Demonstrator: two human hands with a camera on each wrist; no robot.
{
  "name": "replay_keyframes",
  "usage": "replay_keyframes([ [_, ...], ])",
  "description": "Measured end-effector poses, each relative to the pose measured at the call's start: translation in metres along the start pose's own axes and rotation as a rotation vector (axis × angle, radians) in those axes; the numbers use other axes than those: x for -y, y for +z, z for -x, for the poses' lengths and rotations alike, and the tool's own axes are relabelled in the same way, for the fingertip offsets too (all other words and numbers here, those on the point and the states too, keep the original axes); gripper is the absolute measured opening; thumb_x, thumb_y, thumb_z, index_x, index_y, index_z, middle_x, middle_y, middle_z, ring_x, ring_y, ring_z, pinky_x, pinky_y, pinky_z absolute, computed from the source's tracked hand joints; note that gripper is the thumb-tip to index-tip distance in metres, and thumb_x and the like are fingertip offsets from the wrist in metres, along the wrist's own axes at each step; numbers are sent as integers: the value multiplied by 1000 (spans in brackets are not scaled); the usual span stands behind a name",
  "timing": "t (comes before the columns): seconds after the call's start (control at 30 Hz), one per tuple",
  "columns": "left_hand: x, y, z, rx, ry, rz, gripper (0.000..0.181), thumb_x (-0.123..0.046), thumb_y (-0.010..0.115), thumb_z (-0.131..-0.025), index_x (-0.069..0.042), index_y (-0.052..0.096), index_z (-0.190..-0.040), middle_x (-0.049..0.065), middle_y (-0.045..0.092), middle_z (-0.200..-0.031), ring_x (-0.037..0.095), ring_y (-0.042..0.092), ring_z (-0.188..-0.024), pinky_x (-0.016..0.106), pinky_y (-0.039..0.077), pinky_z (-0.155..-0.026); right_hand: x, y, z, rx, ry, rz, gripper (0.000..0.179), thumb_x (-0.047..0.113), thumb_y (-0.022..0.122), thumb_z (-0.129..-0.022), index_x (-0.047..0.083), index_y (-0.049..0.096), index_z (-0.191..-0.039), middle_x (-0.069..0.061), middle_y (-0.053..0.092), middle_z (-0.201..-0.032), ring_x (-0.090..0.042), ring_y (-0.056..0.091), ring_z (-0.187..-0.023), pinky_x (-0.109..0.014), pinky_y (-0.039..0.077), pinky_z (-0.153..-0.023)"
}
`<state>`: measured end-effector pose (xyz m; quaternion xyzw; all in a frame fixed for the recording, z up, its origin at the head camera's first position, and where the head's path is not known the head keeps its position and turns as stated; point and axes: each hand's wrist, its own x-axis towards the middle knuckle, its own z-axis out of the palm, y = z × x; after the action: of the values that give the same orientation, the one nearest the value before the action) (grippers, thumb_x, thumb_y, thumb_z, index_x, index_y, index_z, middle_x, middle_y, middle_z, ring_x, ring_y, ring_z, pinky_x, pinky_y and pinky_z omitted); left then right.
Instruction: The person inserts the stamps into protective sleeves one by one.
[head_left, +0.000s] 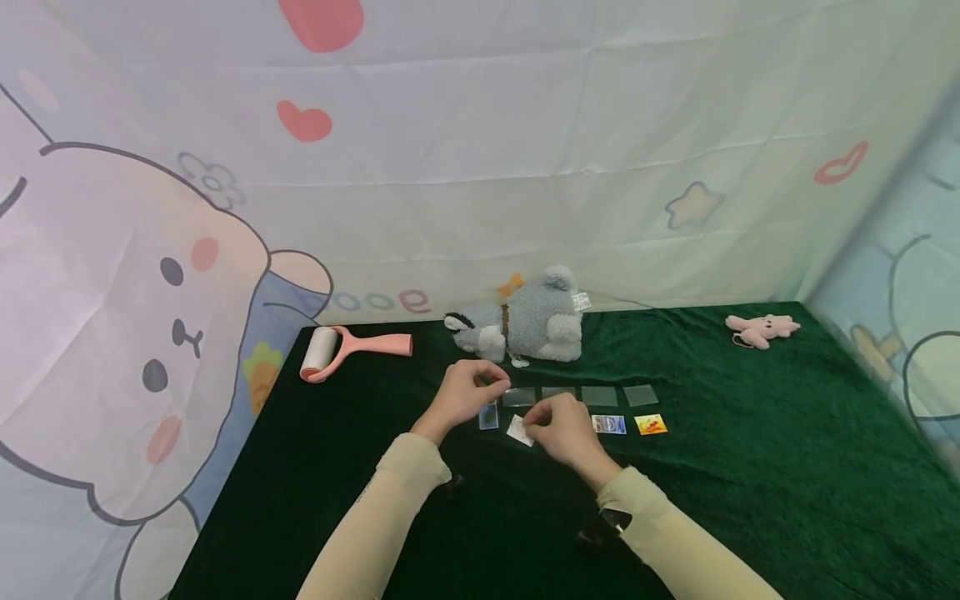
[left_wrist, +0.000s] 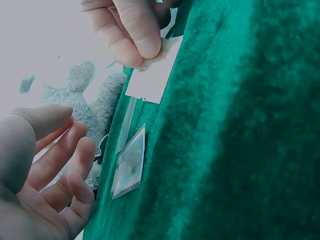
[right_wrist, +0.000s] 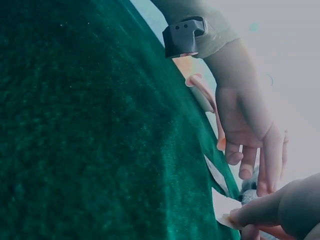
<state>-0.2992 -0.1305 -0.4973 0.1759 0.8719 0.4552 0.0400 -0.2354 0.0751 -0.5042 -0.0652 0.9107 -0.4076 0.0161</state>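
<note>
My right hand (head_left: 564, 429) pinches a small white-faced card (head_left: 518, 431) between thumb and fingertips, tilted over the green cloth. In the left wrist view that card (left_wrist: 152, 82) appears as a pale rectangle under the right fingertips. My left hand (head_left: 465, 390) hovers just left of it, fingers loosely bent, with nothing visible between them. Below its fingertips lies a blue picture card (head_left: 488, 416), clear-edged in the left wrist view. Clear plastic sleeves (head_left: 599, 396) form a row behind. Right of my right hand lie a blue-and-white card (head_left: 608, 425) and a yellow card (head_left: 651, 424).
A grey plush dog (head_left: 536, 321) lies on its side behind the sleeves. At the back left is a pink-handled lint roller (head_left: 360, 346); a small pink plush toy (head_left: 761, 330) is at the back right. The green cloth (head_left: 750, 483) covers the table, and a printed curtain (head_left: 487, 167) hangs behind.
</note>
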Motion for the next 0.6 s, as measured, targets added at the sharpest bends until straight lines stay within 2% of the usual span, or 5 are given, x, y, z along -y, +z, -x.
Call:
replay_keyframes([
  [0.2,0,1,-2,5,11,1,13,-25,73,-102,-15,79,-107,1,75,-106,13,69,-75,33,59,-73,4,-6,3,28,-9,-11,5,10,79,-93,7,81,-89,1,74,-87,-15,63,-81,-39,54,-77],
  [0.43,-3,2,-2,-5,36,-24,12,-24,73,-102,-16,80,-106,0,76,-106,13,67,-76,32,57,-73,9,-19,5,38,-70,-38,5,5,78,-92,8,81,-89,1,74,-86,-13,63,-76,-35,52,-71],
  [0.6,-5,4,-2,-2,42,-42,13,-25,73,-102,-16,80,-107,-1,76,-106,13,66,-78,32,57,-74,6,-28,5,44,-102,-68,4,6,77,-93,8,80,-92,0,74,-89,-13,64,-80,-35,53,-74],
])
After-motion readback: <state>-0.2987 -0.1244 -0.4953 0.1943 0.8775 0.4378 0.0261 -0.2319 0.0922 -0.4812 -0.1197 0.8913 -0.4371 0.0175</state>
